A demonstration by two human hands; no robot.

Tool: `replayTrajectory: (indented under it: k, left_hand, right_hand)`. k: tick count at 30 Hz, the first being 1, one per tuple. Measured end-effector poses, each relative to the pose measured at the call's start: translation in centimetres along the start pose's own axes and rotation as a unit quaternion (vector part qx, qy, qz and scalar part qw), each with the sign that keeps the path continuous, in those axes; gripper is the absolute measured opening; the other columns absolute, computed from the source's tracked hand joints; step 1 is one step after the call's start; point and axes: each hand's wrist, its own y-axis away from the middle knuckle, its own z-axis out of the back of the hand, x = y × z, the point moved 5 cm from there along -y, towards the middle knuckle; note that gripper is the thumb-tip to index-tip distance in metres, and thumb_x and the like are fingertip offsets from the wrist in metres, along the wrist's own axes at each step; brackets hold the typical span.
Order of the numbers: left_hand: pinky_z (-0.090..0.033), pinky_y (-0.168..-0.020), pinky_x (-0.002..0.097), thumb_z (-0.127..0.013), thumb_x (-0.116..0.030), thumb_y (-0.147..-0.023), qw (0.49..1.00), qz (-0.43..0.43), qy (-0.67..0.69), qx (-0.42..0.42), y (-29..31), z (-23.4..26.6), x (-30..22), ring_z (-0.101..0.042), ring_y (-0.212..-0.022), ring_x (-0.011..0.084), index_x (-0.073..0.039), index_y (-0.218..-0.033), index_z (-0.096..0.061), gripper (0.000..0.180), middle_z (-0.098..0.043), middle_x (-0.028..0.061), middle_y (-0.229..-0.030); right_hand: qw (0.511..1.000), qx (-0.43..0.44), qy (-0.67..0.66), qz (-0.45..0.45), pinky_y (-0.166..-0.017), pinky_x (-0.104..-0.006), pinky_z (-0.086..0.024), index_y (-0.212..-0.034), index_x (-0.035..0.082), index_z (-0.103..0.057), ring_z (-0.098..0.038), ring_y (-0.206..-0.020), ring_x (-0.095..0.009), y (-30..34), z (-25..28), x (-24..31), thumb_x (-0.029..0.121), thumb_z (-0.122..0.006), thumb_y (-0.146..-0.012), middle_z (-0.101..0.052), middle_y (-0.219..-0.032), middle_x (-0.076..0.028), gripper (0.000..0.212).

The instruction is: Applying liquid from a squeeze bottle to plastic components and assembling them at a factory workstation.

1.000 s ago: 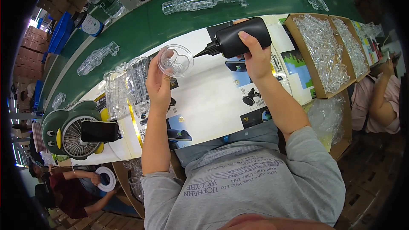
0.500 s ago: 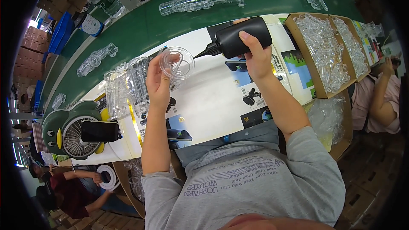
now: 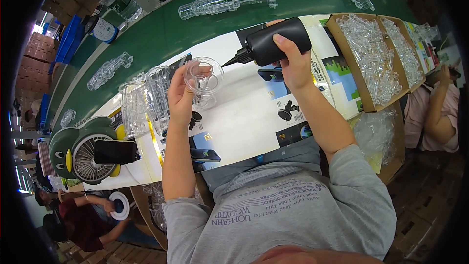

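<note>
Over the white printed sheet (image 3: 234,117) my left hand (image 3: 180,95) is closed on a clear plastic part with a round, cup-like end (image 3: 205,77). My right hand (image 3: 294,63) grips a black squeeze bottle (image 3: 278,42) tipped on its side. The bottle's narrow pointed nozzle (image 3: 239,57) aims left, its tip beside the round rim; whether it touches cannot be told. Whether any liquid comes out is too small to see. Left of my left hand several clear plastic parts (image 3: 139,102) lie together on the sheet.
A cardboard tray (image 3: 349,63) of small clear parts stands at the right. On the green table surface (image 3: 303,0) lies a long clear assembly (image 3: 227,4). A green fan (image 3: 80,137) with a phone (image 3: 115,151) is at left. Co-workers sit on both sides.
The clear part in my left hand has turned slightly, its round end now lower. The black bottle stays almost still. Clear assemblies on the green surface have shifted slightly left in the picture.
</note>
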Motion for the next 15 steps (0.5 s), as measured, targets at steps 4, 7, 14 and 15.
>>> replayTrajectory:
  k: [4,7,14,15]
  left_hand:
    - [-0.044,-0.087,0.0322,-0.051,-0.022,-0.091,1.000,0.015,0.011,0.015,0.03,-0.11,0.10,-0.058,-0.096,0.0214,0.002,-0.119,-0.047,0.037,-0.061,0.0158,-0.104]
    - [-0.045,-0.086,0.0314,-0.051,-0.022,-0.090,0.998,0.031,0.041,0.023,0.07,-0.29,0.05,-0.059,-0.096,0.0211,0.002,-0.118,-0.047,0.037,-0.061,0.0155,-0.104]
    - [-0.045,-0.084,0.0327,-0.054,-0.026,-0.088,0.996,0.072,0.048,0.035,0.30,-0.29,0.33,-0.060,-0.094,0.0239,0.003,-0.117,-0.048,0.041,-0.061,0.0161,-0.103]
    - [-0.045,-0.084,0.0342,-0.056,-0.029,-0.087,0.995,0.077,0.041,0.038,0.32,-0.32,0.40,-0.060,-0.092,0.0262,0.004,-0.117,-0.047,0.045,-0.060,0.0169,-0.103]
  right_hand:
    - [1.000,-0.001,-0.002,0.005,-0.048,-0.0184,-0.043,-0.102,0.006,-0.057,-0.057,-0.065,-0.008,-0.05,0.11,0.11,0.022,-0.059,-0.077,-0.059,-0.082,-0.003,0.030]
    - [1.000,0.001,-0.003,0.006,-0.048,-0.0186,-0.042,-0.102,0.006,-0.057,-0.057,-0.064,-0.007,-0.06,0.14,0.12,0.021,-0.059,-0.077,-0.059,-0.081,-0.003,0.029]
    - [1.000,-0.003,-0.004,0.007,-0.046,-0.0181,-0.041,-0.101,0.005,-0.057,-0.056,-0.062,-0.006,-0.14,0.13,0.07,0.020,-0.059,-0.077,-0.059,-0.080,-0.003,0.028]
    - [1.000,-0.004,-0.004,0.007,-0.046,-0.0181,-0.041,-0.101,0.005,-0.057,-0.056,-0.062,-0.006,-0.13,0.15,0.12,0.020,-0.059,-0.077,-0.059,-0.080,-0.003,0.028]
